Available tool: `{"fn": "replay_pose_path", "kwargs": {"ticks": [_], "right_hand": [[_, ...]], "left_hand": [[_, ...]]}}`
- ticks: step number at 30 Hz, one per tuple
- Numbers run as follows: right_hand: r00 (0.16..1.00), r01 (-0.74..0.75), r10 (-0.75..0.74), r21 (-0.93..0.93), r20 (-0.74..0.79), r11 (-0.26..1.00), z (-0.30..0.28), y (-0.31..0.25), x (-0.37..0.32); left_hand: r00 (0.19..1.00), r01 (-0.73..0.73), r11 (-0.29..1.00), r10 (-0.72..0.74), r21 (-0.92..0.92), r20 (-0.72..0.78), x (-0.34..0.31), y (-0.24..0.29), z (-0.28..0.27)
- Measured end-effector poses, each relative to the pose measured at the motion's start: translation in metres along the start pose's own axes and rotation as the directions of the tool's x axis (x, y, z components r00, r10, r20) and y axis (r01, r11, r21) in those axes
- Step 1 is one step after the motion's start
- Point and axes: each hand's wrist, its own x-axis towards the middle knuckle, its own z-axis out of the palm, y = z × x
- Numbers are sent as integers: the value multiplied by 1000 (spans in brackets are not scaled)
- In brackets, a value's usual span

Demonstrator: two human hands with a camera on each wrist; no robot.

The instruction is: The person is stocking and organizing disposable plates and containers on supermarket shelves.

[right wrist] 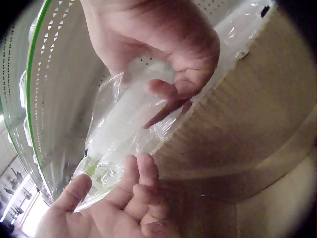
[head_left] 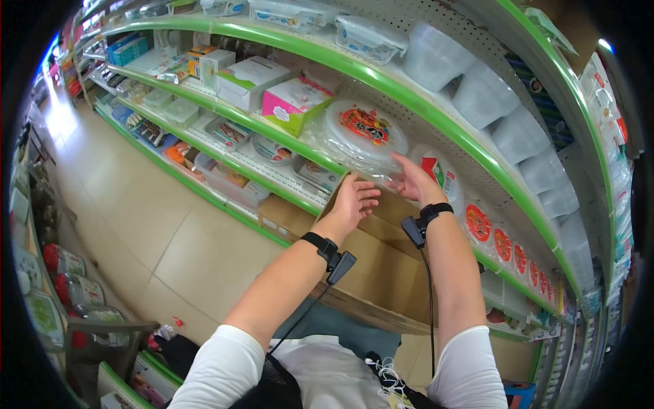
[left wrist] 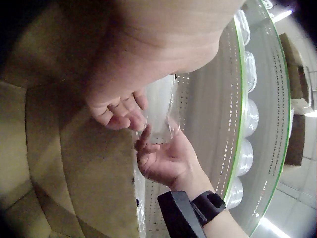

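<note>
A clear plastic-wrapped pack of round white dishes (head_left: 364,133) with a red label stands on edge on the green-edged shelf (head_left: 436,123). My right hand (head_left: 412,180) holds its lower right edge, with the thumb up against the wrap. In the right wrist view the right hand's fingers (right wrist: 171,89) curl onto the clear wrap (right wrist: 124,124). My left hand (head_left: 354,201) hovers just under the pack with relaxed, loosely bent fingers. In the right wrist view the left hand (right wrist: 119,198) is cupped below the wrap. The left wrist view shows the wrap (left wrist: 161,106) between both hands.
An open cardboard box (head_left: 381,273) sits right under my hands against the shelving. More labelled round packs (head_left: 480,225) line the shelf to the right. Boxes (head_left: 293,102) stand to the left, and white bowls (head_left: 477,95) above. A tiled aisle floor (head_left: 136,204) lies to the left.
</note>
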Motion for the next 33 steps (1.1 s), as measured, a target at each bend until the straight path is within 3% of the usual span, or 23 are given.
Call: {"fn": "replay_pose_path", "kwargs": {"ticks": [3, 6, 9, 12, 15, 17, 19, 22, 30, 32, 33], "right_hand": [[1000, -12, 13, 64, -21, 998, -4, 2, 9], [994, -47, 35, 112, 107, 993, -8, -1, 19], [996, -41, 31, 105, 87, 994, -1, -4, 25], [999, 8, -5, 93, -34, 996, 6, -8, 22], [998, 49, -57, 224, 28, 973, 10, -9, 22], [961, 128, -218, 422, 171, 898, 11, -2, 31], [943, 177, -293, 501, 162, 847, 13, 5, 52], [949, 254, -312, 460, 53, 851, 14, 0, 30], [938, 306, -347, 490, -8, 816, -49, 23, -64], [941, 294, -339, 465, 15, 835, -73, 42, -89], [936, 305, -353, 477, 10, 824, -84, 53, -107]], "left_hand": [[1000, -2, 1000, 3, 19, -24, -3, 4, -5], [999, -20, 1000, 21, 17, -36, -5, 5, -10], [998, -44, 999, 44, 4, -38, -5, 5, -13], [997, -72, 997, 71, -11, -40, -5, 3, -5], [995, -89, 996, 88, -16, -56, -6, 2, 8], [996, -76, 997, 76, 1, -54, -4, -5, 14], [998, -53, 998, 53, 29, -27, -3, -10, 15], [999, -47, 997, 47, 66, 10, -5, -12, 14], [1000, 0, 994, -2, -109, -26, -30, -5, 18], [996, -46, 983, 33, -177, -77, -38, -5, 25], [995, -101, 983, 97, -153, -33, -47, -6, 33]]}}
